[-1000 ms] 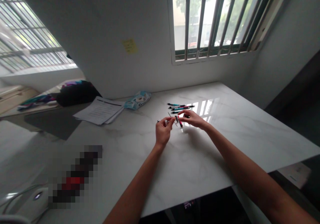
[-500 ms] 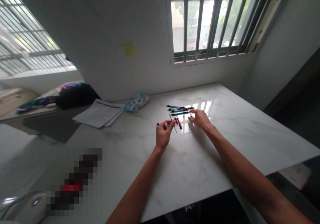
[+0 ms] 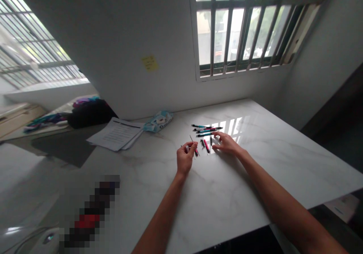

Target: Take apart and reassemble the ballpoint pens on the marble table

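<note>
My left hand (image 3: 185,158) is closed, pinching a thin grey stick like a pen refill (image 3: 191,137) between thumb and forefinger. Something small and white shows by its curled fingers, too small to name. Just right of it lie a short black piece (image 3: 202,143) and a red pen barrel (image 3: 207,145). My right hand (image 3: 227,143) rests low over the table with thumb and forefinger apart. A small dark pen part (image 3: 211,141) is on the table by its fingertips. Beyond both hands, several teal, black and red pens (image 3: 204,131) lie in a loose row.
The marbled white table (image 3: 227,193) carries a stack of printed papers (image 3: 116,133) and a blue-white soft packet (image 3: 159,121) near the wall. A blurred-out dark and red item (image 3: 90,216) is at lower left. A dark edge (image 3: 241,242) shows at the bottom.
The view has tilted up slightly. My right hand's fingers have spread, and a dark pen part now shows beside them. My left hand keeps the thin stick, its fingers slightly shifted.
</note>
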{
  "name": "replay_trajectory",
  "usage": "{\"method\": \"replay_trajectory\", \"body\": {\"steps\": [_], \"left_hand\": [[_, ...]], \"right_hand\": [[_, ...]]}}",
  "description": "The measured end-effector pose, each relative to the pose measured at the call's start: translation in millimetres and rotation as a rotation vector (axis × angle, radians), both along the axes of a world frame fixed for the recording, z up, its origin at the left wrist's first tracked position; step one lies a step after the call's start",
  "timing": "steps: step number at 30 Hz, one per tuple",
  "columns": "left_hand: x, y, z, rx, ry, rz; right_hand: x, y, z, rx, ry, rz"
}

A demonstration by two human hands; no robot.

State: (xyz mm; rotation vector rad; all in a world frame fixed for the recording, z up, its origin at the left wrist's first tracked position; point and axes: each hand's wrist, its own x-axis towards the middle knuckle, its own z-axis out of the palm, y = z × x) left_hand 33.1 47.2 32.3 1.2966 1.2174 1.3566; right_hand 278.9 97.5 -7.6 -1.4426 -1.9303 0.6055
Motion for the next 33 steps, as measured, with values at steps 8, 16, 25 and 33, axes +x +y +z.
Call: {"method": "replay_trajectory", "body": {"steps": [8,16,25,33], "left_hand": [[-5.7,3.3,-1.7,-0.039,-0.019,0.016],[-9.6,5.3,-5.7,-0.061,-0.030,0.035],[-12.5,4.7,-2.9,-0.060,-0.011,0.056],[-12.1,5.5,-1.9,-0.068,-0.036,0.047]], "right_hand": [[-25.8,5.8,-15.4,0.124,-0.020,-0.227],[-14.3,4.4,-12.5,0.076,0.111,-0.203],[26.4,3.7,-6.9,-0.121,0.177,0.062],[11.6,18.6,-19.4,-0.029,0.237,0.032]]}}
